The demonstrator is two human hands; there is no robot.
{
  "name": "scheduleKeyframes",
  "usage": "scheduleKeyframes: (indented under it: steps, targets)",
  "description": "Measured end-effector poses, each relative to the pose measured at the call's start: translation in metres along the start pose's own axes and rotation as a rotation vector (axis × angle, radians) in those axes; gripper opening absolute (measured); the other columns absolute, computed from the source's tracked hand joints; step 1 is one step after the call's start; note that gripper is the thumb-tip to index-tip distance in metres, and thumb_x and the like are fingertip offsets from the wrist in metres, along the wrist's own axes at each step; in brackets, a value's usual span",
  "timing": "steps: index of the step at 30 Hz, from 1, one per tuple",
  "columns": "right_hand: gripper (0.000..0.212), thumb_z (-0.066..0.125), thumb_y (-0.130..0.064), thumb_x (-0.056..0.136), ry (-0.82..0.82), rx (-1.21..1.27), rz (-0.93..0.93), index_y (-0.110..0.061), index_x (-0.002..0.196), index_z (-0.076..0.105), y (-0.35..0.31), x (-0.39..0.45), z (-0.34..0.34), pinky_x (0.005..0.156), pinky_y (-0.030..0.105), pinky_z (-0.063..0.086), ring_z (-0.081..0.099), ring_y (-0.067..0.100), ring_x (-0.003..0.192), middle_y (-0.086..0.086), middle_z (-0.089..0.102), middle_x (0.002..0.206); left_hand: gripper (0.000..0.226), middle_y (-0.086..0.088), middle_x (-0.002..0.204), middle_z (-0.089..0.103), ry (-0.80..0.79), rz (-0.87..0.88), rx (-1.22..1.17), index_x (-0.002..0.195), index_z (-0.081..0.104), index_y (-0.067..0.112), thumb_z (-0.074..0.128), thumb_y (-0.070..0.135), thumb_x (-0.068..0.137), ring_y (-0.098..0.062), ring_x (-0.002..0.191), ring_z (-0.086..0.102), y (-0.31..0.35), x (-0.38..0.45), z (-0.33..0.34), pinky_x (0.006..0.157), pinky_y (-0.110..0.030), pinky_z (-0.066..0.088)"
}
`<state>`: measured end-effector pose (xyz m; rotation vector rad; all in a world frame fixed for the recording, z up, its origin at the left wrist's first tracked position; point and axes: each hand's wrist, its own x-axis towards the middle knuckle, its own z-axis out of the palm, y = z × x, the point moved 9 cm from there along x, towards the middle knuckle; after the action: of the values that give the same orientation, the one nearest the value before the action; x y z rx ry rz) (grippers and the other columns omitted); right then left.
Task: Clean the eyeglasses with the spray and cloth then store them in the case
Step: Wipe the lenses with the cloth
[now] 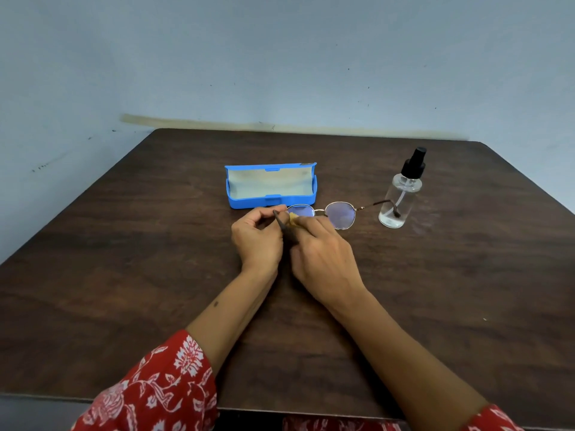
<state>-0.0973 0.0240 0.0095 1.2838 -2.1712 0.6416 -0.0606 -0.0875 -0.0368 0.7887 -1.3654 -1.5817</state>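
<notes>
Wiping step on: left hand (258,236) pinches eyeglasses (323,214) by the temple, right hand (323,256) rubs yellow cloth (293,217) on left lens, just near of open case (270,189). Next: other lens, w/ light pressure.

Round, thin gold-metal-framed eyeglasses (329,214) are held just above the table, a small yellow cloth (293,218) against one lens. Behind stands an open blue plastic case (270,202); a clear spray bottle with black nozzle (399,194) stands upright beside them.
</notes>
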Motion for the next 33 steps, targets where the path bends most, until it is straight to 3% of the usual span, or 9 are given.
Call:
scheduleKeyframes:
  steps: [5, 10, 16, 21, 26, 33]
  targets:
    - [0.038, 0.038, -0.012, 0.086, 0.039, -0.046, 0.067, 0.003, 0.102, 0.069, 0.008, 0.004, -0.003, 0.066, 0.028, 0.054, 0.066, 0.027, 0.089, 0.013, 0.068, 0.1, 0.01, -0.016, 0.081, 0.071, 0.009, -0.001, -0.004, 0.071, 0.068, 0.003, 0.072, -0.005, 0.074, -0.024, 0.077, 0.068, -0.003, 0.001, 0.0, 0.081, -0.045, 0.058]
    - [0.039, 0.038, -0.01, 0.076, 0.0, -0.018, -0.006, -0.003, 0.096, 0.071, 0.0, 0.0, 0.002, 0.058, 0.025, 0.051, 0.064, 0.024, 0.081, 0.007, 0.068, 0.094, 0.008, -0.014, 0.085, 0.072, 0.002, -0.004, 0.011, 0.079, 0.071, 0.002, 0.071, -0.005, 0.075, -0.021, 0.082, 0.07, -0.001, 0.0, -0.001, 0.084, -0.039, 0.058]
    - [0.04, 0.036, -0.011, 0.085, -0.003, -0.026, 0.061, 0.005, 0.103, 0.068, 0.01, 0.007, 0.004, 0.07, 0.029, 0.057, 0.066, 0.029, 0.093, 0.015, 0.067, 0.102, 0.008, -0.011, 0.084, 0.074, 0.013, -0.018, 0.032, 0.079, 0.071, 0.002, 0.072, -0.004, 0.075, -0.023, 0.084, 0.071, -0.004, 0.002, -0.001, 0.083, -0.042, 0.058]
    - [0.04, 0.037, -0.01, 0.075, -0.005, -0.01, 0.016, -0.001, 0.095, 0.071, 0.0, 0.004, 0.001, 0.065, 0.025, 0.052, 0.064, 0.025, 0.082, 0.009, 0.068, 0.093, 0.01, -0.013, 0.084, 0.072, 0.01, -0.006, 0.02, 0.079, 0.07, 0.002, 0.069, -0.007, 0.075, -0.013, 0.075, 0.068, -0.001, 0.003, 0.0, 0.076, -0.03, 0.056]
    - [0.04, 0.037, -0.007, 0.08, -0.009, -0.03, 0.081, 0.006, 0.104, 0.066, 0.01, 0.008, 0.002, 0.072, 0.028, 0.057, 0.065, 0.029, 0.094, 0.017, 0.066, 0.104, 0.007, -0.013, 0.084, 0.073, -0.002, -0.023, 0.029, 0.078, 0.071, 0.002, 0.072, -0.003, 0.074, -0.025, 0.084, 0.071, -0.007, 0.005, 0.001, 0.084, -0.043, 0.057]
    - [0.041, 0.036, -0.011, 0.075, -0.012, 0.038, 0.047, -0.002, 0.095, 0.071, 0.004, 0.003, 0.0, 0.054, 0.027, 0.053, 0.064, 0.026, 0.082, 0.008, 0.068, 0.094, 0.01, -0.012, 0.083, 0.073, -0.001, 0.001, 0.032, 0.078, 0.071, 0.002, 0.07, -0.006, 0.074, -0.019, 0.079, 0.069, -0.003, 0.002, 0.002, 0.082, -0.038, 0.057]
